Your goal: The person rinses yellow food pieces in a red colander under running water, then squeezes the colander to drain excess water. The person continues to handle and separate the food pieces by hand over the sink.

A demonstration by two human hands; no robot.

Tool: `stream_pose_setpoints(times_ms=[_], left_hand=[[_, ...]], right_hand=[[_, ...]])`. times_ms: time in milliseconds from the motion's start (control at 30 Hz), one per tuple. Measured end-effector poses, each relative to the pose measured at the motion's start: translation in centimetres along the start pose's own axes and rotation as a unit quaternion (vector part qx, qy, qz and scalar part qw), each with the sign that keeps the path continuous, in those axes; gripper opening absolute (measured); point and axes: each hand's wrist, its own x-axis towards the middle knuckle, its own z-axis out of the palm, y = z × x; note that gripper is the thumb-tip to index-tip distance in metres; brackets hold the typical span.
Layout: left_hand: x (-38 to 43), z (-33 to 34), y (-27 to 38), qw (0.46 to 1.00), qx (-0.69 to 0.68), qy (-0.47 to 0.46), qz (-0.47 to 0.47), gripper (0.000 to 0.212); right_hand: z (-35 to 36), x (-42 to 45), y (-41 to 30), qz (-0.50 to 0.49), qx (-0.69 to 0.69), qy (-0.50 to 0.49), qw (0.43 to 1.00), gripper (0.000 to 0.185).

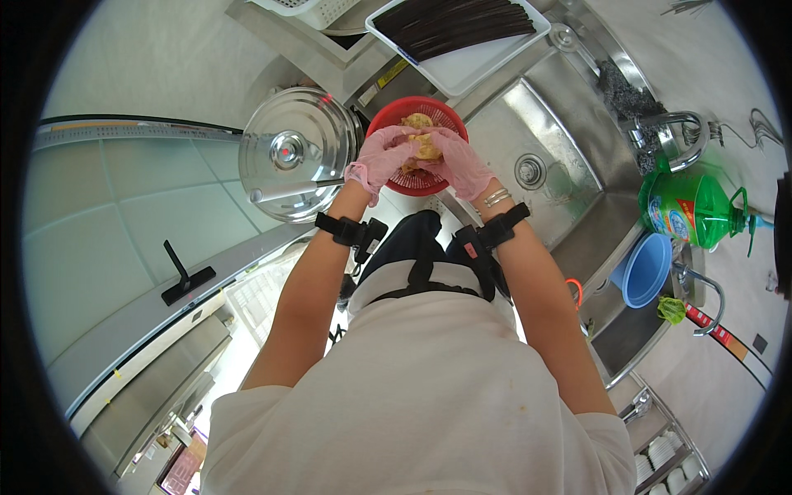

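Observation:
Both of my hands wear thin pink disposable gloves and meet over a red plastic colander [459,120] in front of me. Between them is a lumpy yellow-brown piece of food [426,147], whose exact kind I cannot tell. My left hand [385,153] grips it from the left, and my right hand [463,162] closes on its right side. Another similar yellowish piece [417,120] shows just beyond my fingertips, in the colander. My fingers hide part of the food and the colander's inside.
Left of the colander is a pot with a glass lid [300,133]; a ladle handle [284,191] crosses it. A white tray of dark sticks [473,68] lies beyond. To the right are a steel sink [495,145], a faucet [693,145], a green detergent jug [693,207] and a blue bucket [646,272].

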Motion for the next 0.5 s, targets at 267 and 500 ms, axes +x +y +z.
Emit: stream_pose_setpoints(times_ms=[267, 500], left_hand=[[1.4, 0.5, -2.0, 0.993, -0.005, 0.111, 0.048, 0.027], [0.3, 1.4, -1.2, 0.996, -0.037, 0.078, 0.026, 0.029]], right_hand=[[0.1, 0.6, 0.3, -0.045, -0.202, -0.024, 0.978, 0.032], [-0.3, 1.7, 1.8, -0.067, -0.177, 0.031, 0.981, 0.027]])
